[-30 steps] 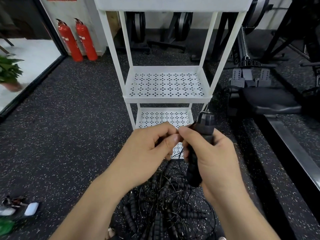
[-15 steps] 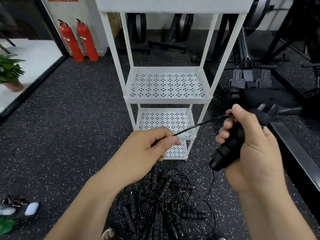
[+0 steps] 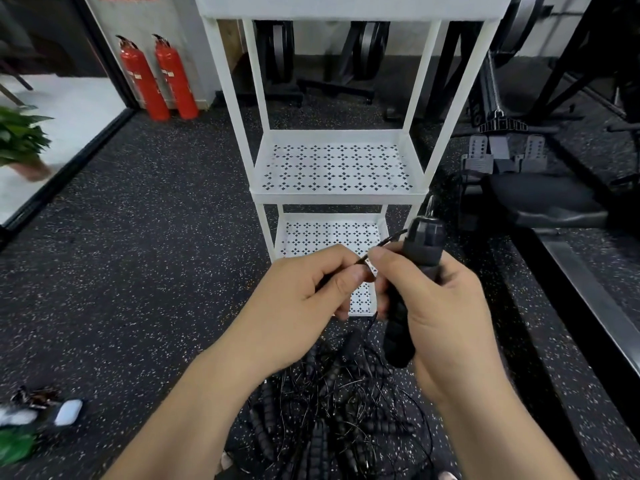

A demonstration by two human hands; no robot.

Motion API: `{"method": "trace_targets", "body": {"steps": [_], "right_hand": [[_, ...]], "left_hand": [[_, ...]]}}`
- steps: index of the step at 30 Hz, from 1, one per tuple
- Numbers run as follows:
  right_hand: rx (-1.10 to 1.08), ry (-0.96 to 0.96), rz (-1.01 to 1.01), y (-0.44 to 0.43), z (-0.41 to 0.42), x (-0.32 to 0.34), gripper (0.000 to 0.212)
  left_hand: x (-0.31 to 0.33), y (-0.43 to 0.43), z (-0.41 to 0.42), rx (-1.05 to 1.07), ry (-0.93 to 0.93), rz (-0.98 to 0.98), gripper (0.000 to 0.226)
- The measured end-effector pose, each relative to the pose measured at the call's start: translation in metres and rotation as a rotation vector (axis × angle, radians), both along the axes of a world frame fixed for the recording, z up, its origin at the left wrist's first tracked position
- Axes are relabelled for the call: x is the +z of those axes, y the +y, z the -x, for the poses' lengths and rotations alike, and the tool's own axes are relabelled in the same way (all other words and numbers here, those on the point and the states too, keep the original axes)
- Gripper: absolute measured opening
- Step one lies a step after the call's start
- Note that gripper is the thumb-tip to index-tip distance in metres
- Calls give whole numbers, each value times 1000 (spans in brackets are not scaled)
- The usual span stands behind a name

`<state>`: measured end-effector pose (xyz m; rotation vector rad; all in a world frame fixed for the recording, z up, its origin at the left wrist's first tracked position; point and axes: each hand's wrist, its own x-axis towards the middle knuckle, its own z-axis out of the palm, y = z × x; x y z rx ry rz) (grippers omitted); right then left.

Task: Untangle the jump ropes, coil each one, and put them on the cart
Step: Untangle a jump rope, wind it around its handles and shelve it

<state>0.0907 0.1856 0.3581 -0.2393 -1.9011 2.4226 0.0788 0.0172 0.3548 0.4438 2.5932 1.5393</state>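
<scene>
A black rubber floor flecked with white [image 3: 138, 271] fills the room. On it, straight ahead, stands a tall white metal cart with perforated shelves [image 3: 337, 197]; both shelves in view hold nothing. A dark rowing machine with a padded seat [image 3: 540, 199] sits just right of the cart. A tangled heap of black jump ropes with ribbed foam handles [image 3: 332, 410] lies on the floor between the person and the cart, partly covered by the forearms. Two red fire extinguishers [image 3: 159, 77] stand against the far left wall, and a green potted plant [image 3: 20, 140] is at the left edge. The right hand [image 3: 446, 317] wraps its fingers round one upright black handle [image 3: 424, 237], hiding the front of the lowest shelf. The left hand [image 3: 304, 299] pinches that handle's thin black cord [image 3: 391, 239] between thumb and forefinger, touching the right thumb.
</scene>
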Motion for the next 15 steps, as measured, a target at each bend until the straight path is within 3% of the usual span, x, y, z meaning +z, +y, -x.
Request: {"method": "trace_targets", "body": {"steps": [7, 15], "right_hand": [[89, -89, -16, 1, 0, 0, 18], [12, -162, 29, 5, 3, -2, 21]], "left_hand": [[-4, 0, 1, 26, 29, 11, 25], [-7, 6, 1, -24, -27, 10, 17]]}}
